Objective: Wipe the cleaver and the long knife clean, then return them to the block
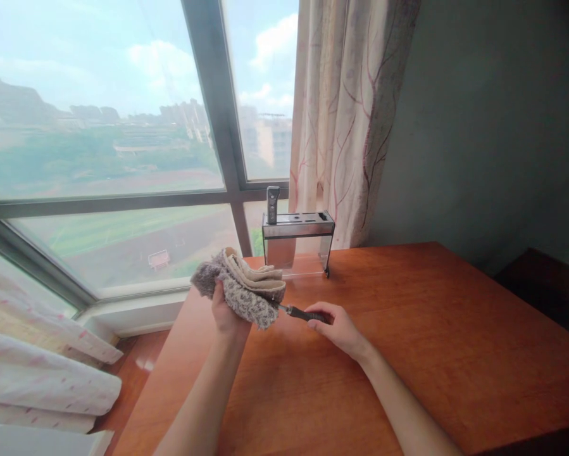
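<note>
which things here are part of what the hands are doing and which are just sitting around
In use:
- cloth, in left hand
- knife handle, in right hand

Lying about:
- knife block
- knife in block
- curtain
- table

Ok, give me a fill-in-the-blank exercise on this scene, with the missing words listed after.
1. The left hand grips a folded ____ above the table.
2. The right hand holds a knife by its dark ____.
3. The knife's blade is hidden inside the ____.
4. One handle sticks up from the knife block, which stands in front of the ____.

Missing words: cloth; handle; cloth; window
</note>
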### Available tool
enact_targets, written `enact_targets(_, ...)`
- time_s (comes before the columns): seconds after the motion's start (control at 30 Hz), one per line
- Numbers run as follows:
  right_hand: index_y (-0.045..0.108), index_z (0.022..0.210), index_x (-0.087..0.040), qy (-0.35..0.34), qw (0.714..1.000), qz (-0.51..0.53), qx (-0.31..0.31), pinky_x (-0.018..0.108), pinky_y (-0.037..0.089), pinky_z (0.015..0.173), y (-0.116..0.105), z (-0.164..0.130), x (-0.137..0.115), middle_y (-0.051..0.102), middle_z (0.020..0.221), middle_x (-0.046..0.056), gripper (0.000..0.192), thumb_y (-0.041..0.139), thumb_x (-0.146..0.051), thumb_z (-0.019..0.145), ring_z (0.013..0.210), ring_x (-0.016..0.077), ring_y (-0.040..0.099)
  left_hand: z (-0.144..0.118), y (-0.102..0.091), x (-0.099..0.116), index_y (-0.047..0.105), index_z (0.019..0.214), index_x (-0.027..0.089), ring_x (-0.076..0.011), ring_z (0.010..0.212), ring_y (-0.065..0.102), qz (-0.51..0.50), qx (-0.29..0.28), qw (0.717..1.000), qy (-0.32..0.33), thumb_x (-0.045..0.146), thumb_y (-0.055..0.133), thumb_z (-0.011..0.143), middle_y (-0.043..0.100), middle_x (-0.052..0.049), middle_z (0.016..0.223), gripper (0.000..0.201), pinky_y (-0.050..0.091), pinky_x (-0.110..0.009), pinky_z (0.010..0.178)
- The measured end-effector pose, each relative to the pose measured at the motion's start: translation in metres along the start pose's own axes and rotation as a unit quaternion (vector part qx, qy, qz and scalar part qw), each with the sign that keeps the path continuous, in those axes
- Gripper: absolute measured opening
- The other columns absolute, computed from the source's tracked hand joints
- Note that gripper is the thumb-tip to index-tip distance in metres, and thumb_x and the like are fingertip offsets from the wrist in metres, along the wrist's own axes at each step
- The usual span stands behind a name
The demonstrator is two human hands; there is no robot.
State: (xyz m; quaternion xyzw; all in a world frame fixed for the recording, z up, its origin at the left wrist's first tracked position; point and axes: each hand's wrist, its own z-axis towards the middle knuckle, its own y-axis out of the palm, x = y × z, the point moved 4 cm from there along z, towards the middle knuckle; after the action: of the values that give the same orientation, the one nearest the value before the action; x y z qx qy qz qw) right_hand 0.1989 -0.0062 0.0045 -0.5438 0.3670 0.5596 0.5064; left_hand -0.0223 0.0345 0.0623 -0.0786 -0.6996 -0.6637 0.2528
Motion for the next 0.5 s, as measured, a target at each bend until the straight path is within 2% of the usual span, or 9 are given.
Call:
enact_targets(0.1,0.068,0.092,-0.018,-0.021,0.998,-0.035,0.038,0.029,0.045,0.074,-0.002,0.001,0.0,0.068,0.088,0.005,0.027,0.07,-0.037,0.073,0.083,0.0191,0.06,0.0,-0.003,-0.006,0.061,0.119,0.017,-0.0249,0.116,0.056,0.002,0.022,1.0,0.0,0.044,0.045,0.09,0.068,-0.009,0.113,0.042,0.038,-0.041,0.104)
enact_targets(0.2,0.068,0.084,-0.016,0.0,0.999,-0.025,0.035,0.025,0.042,0.059,0.0,0.001,0.004,0.066,0.075,0.004,0.029,0.059,-0.044,0.082,0.065,0.0143,0.056,-0.002,-0.002,-0.009,0.062,0.118,0.016,-0.0247,0.116,0.056,0.006,0.036,0.999,-0.011,0.041,0.045,0.091,0.069,-0.01,0.111,0.041,0.038,-0.041,0.104)
enact_targets(0.27,0.067,0.079,-0.015,0.033,0.999,0.02,0.012,0.022,0.033,0.046,0.003,0.001,0.008,0.061,0.061,0.001,0.041,0.047,-0.05,0.089,0.049,0.0102,0.046,-0.006,0.002,-0.01,0.062,0.118,0.014,-0.0264,0.116,0.056,0.002,0.02,0.999,-0.029,0.042,0.044,0.091,0.069,-0.011,0.11,0.043,0.038,-0.044,0.104)
enact_targets(0.33,0.065,0.077,-0.015,0.055,0.997,0.062,0.002,0.021,0.026,0.042,0.006,0.001,0.012,0.054,0.052,-0.002,0.048,0.04,-0.053,0.091,0.043,0.0087,0.039,-0.008,0.007,-0.01,0.062,0.118,0.013,-0.0287,0.117,0.055,-0.004,-0.005,0.999,-0.051,0.044,0.044,0.09,0.068,-0.013,0.112,0.045,0.038,-0.046,0.104)
enact_targets(0.43,0.066,0.081,-0.014,0.05,0.996,0.068,0.006,0.021,0.025,0.042,0.005,0.002,0.013,0.054,0.052,-0.002,0.046,0.043,-0.053,0.09,0.043,0.0085,0.04,-0.009,0.008,-0.012,0.061,0.119,0.014,-0.0296,0.118,0.054,-0.007,-0.014,0.998,-0.066,0.044,0.046,0.09,0.068,-0.013,0.113,0.045,0.038,-0.048,0.104)
enact_targets(0.5,0.068,0.087,-0.015,0.029,0.999,0.039,0.017,0.022,0.031,0.045,0.002,0.002,0.01,0.059,0.059,0.0,0.041,0.048,-0.051,0.088,0.047,0.0097,0.045,-0.008,0.005,-0.012,0.061,0.12,0.015,-0.0282,0.117,0.055,-0.002,0.01,0.998,-0.058,0.042,0.047,0.09,0.068,-0.011,0.112,0.042,0.038,-0.046,0.104)
